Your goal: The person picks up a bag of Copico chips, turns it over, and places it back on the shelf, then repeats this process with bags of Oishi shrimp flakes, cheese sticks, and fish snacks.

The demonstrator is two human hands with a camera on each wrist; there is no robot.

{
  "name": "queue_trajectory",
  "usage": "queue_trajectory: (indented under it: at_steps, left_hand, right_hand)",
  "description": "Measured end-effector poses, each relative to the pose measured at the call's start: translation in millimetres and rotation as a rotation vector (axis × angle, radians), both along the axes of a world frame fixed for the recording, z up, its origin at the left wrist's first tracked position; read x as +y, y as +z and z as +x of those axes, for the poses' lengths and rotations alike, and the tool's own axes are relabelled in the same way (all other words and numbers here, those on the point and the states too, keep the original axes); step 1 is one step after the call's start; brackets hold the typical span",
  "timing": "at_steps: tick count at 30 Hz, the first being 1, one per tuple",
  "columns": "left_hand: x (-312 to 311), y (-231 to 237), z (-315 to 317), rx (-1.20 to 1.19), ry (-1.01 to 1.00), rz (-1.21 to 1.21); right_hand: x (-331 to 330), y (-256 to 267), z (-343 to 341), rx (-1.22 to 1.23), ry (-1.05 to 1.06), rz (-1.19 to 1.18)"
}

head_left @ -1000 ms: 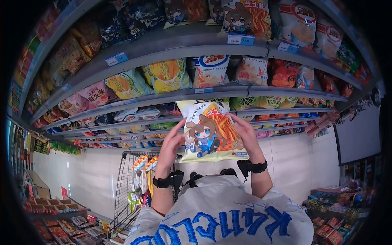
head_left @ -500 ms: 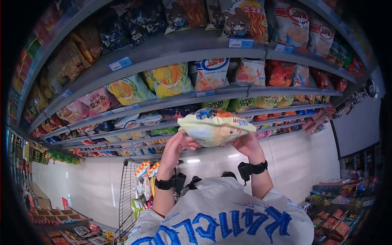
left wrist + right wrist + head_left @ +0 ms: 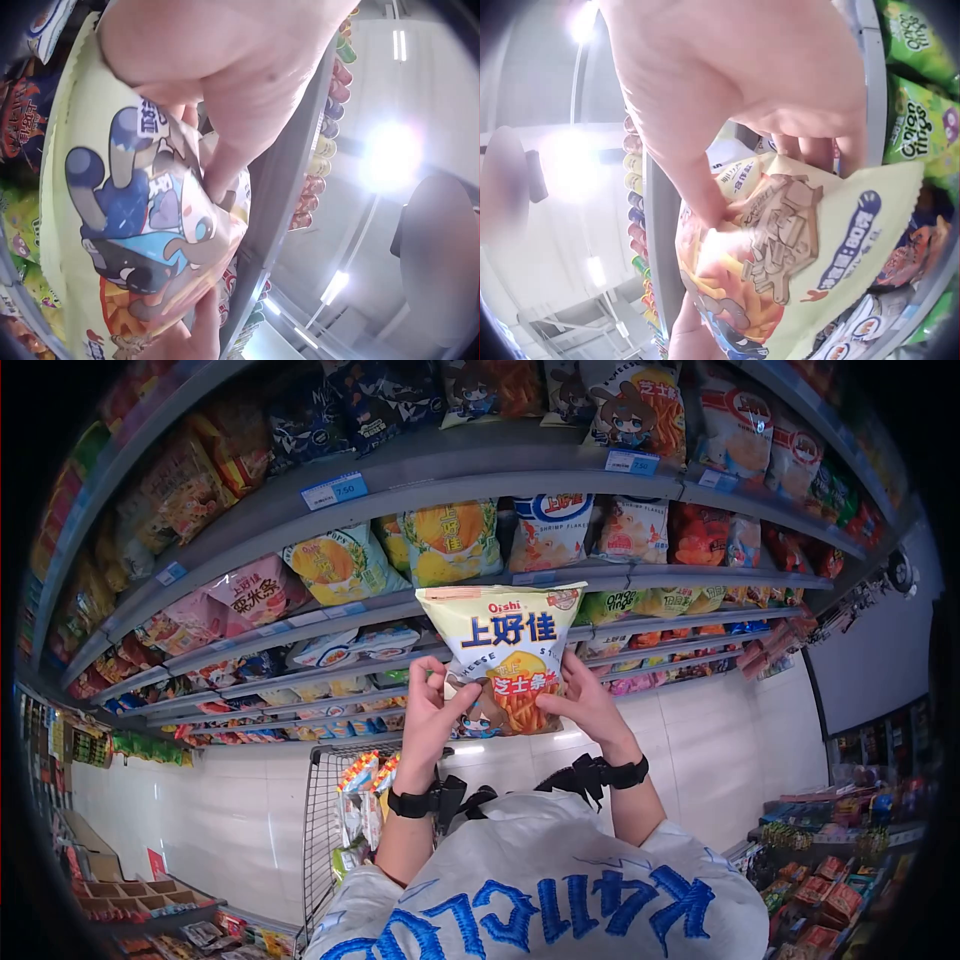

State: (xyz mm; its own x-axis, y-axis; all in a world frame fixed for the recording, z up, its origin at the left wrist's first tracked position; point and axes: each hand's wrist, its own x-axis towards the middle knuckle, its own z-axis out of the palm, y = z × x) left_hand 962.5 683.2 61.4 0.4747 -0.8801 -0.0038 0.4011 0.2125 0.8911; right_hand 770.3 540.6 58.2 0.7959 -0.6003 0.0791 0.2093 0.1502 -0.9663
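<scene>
A pale yellow and white snack bag [image 3: 505, 650] with a cartoon figure is held upright, front toward the head camera, between both hands. On its left side the left hand [image 3: 432, 712] grips it, thumb across the front. The right hand [image 3: 592, 710] holds the other side, its thumb pressed on the printed front. In the left wrist view the left hand [image 3: 225, 67] pinches the bag [image 3: 127, 217], its thumb denting the film. In the right wrist view the right hand [image 3: 735, 90] grips the bag [image 3: 832, 247], fingers behind it.
Shelves [image 3: 430, 480] of snack bags stretch across the front, with price tags [image 3: 334, 491] on their edges. A wire cart [image 3: 322, 800] holding several bags stands at the left by the person. Low displays [image 3: 140, 890] are at lower left and lower right.
The bag was seen front-on, then tipped with its bottom edge toward the camera; now its front and top lettering show. Both thumbs now lie across the front. The view has shifted slightly left.
</scene>
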Motion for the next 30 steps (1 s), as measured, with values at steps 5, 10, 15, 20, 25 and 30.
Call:
queue_trajectory:
  at_steps: [5,10,15,20,25,30]
  left_hand:
    - [2.9,-7.8,2.5,-0.016,0.111,-0.088]
    - [-2.2,8.0,2.6,-0.082,0.165,-0.208]
    - [-29.3,54.3,10.3,-0.224,0.150,-0.363]
    - [-61.4,111.8,28.0,-0.563,0.318,-0.287]
    - [-121.4,157.0,60.4,-0.879,0.417,-0.378]
    - [-178.6,165.6,97.6,-1.118,0.461,-0.232]
  right_hand:
    - [14.4,-0.4,10.3,0.103,-0.119,0.100]
    - [12.0,17.0,11.5,0.037,-0.183,-0.050]
    - [-15.7,68.0,15.9,-0.003,-0.210,-0.328]
    - [-73.6,149.8,33.0,-0.133,-0.322,-1.136]
    - [-127.0,206.2,68.5,-0.331,-0.362,-1.139]
    - [-179.4,202.8,99.4,-0.178,-0.356,-1.056]
